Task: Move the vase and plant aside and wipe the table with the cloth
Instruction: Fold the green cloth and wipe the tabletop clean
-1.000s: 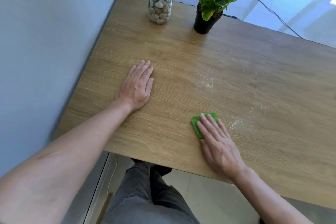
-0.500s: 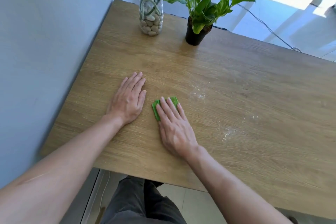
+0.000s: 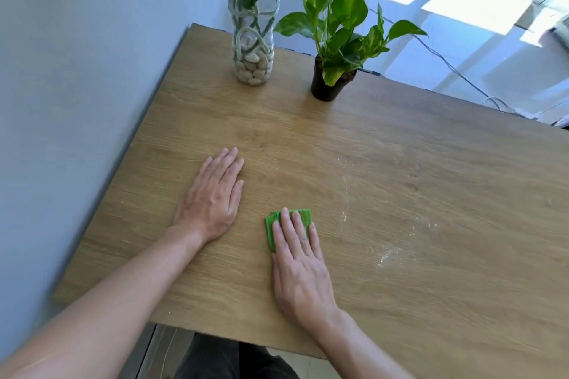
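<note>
Two bare hands on the wooden surface (image 3: 431, 163), both palm down. Right hand (image 3: 300, 268): fingers straight and close together, pressed flat onto a folded green cloth (image 3: 303, 216); not curled around it, no pinch, so the grip is open and flat, pinning the cloth to the wood. Cloth shows past the fingertips and along the hand's left side. Right forearm runs in from the lower right, wrist low.

Left hand (image 3: 212, 198): also flat, fingers extended and nearly together, holding nothing, resting on bare wood just left of the cloth hand. Left forearm comes in from the lower left corner.

Whitish streaks and specks (image 3: 385, 252) lie on the wood to the right of the cloth, apart from it.

Glass vase (image 3: 253, 49) with pale stones in its base and green stems stands upright at the far edge, near the left corner by the wall (image 3: 77, 71). Potted plant (image 3: 331, 83) in a small black pot stands upright just to the vase's right, not touching it. Both well apart from the hands.
</note>
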